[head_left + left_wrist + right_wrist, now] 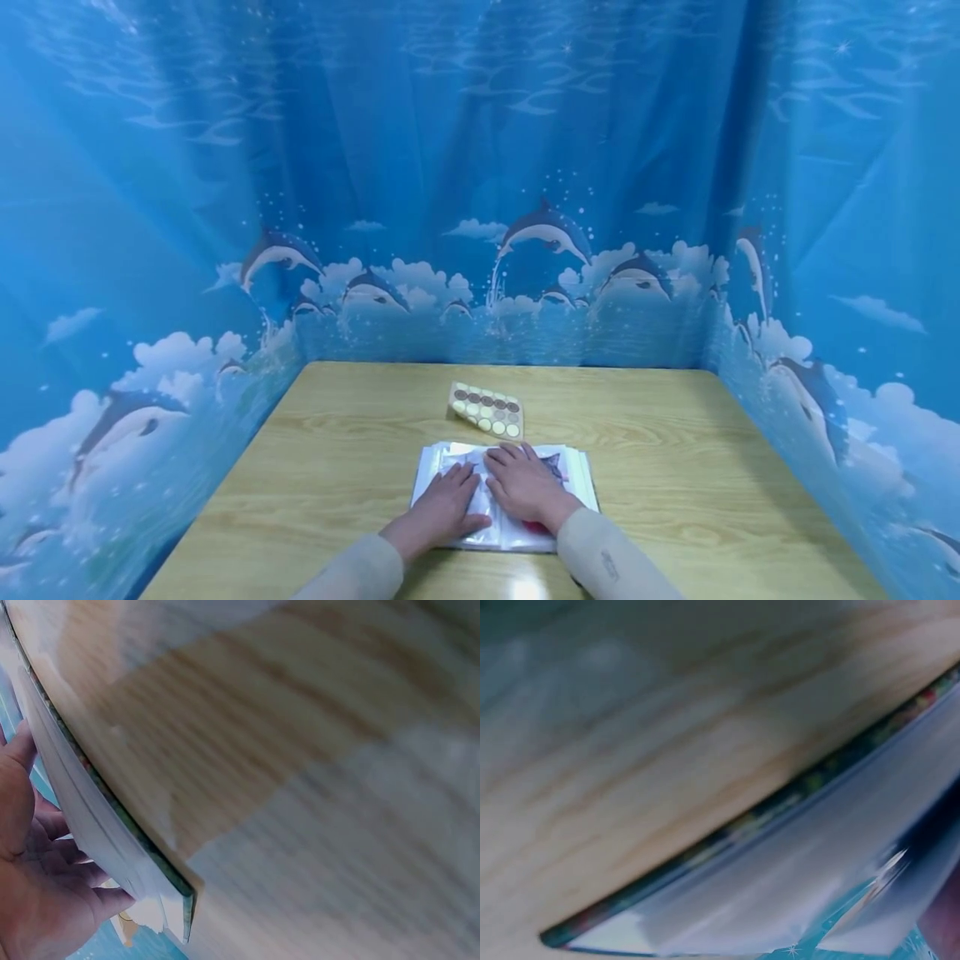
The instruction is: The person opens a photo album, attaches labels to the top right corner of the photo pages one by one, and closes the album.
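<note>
An open photo album point(582, 483) with white pages and shiny clear sleeves lies on the table in front of me. My left hand point(447, 505) rests on its left page, fingers extended and thumb pointing toward the fold. Across the right page lies my right hand point(527, 487), its fingers reaching to the middle of the album. Part of a picture with dark and red areas shows around this hand; the rest is covered. In the left wrist view, the fingers point(52, 825) lie over the stacked pages point(94, 814). The right wrist view shows mainly the patterned cover edge point(780, 806).
Just beyond the album, a sheet of round stickers point(487, 412) in brown and pale yellow lies with one edge curled up. The light wood table point(675, 467) is surrounded by a blue dolphin-print curtain point(450, 167) at the back and both sides.
</note>
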Demonstrator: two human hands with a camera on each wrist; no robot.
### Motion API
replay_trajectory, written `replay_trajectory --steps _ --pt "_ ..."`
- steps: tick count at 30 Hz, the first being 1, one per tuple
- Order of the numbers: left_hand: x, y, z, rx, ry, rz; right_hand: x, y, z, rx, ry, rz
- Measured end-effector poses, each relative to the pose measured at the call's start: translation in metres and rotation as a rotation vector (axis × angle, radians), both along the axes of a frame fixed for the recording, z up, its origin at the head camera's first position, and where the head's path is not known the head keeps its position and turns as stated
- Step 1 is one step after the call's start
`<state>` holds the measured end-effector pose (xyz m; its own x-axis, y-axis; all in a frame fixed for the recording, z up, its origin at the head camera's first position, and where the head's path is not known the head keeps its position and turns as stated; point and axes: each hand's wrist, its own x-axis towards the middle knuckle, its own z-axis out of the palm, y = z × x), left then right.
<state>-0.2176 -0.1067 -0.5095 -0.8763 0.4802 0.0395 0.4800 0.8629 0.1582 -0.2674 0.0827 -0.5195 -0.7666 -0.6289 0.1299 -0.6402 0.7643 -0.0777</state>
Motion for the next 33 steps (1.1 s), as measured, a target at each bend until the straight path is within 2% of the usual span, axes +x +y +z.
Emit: replay_trajectory --steps 5,13,21,29,33 --pt "-0.0017 0.0002 -0.0016 -0.009 -0.02 0.004 -0.0023 -0.0043 0.002 -0.011 -0.023 -0.013" --pt "-0.0017 -0.0025 0.001 0.006 -0.013 -0.005 -0.0028 -0.0092 0.0076 0.018 -0.075 -0.034" --pt "-0.0032 -0.0016 0.0026 0.007 0.004 -0.024 -0.004 -0.0082 0.0054 0.037 -0.048 -0.046" --pt "-0.0006 -0.001 0.0021 0.009 0.009 -0.024 0.002 -0.0048 0.0036 0.021 0.012 -0.027" --pt "0.0011 0.0001 0.0027 0.013 0.005 -0.024 0.0039 -0.0021 0.0055 0.031 0.013 -0.031"
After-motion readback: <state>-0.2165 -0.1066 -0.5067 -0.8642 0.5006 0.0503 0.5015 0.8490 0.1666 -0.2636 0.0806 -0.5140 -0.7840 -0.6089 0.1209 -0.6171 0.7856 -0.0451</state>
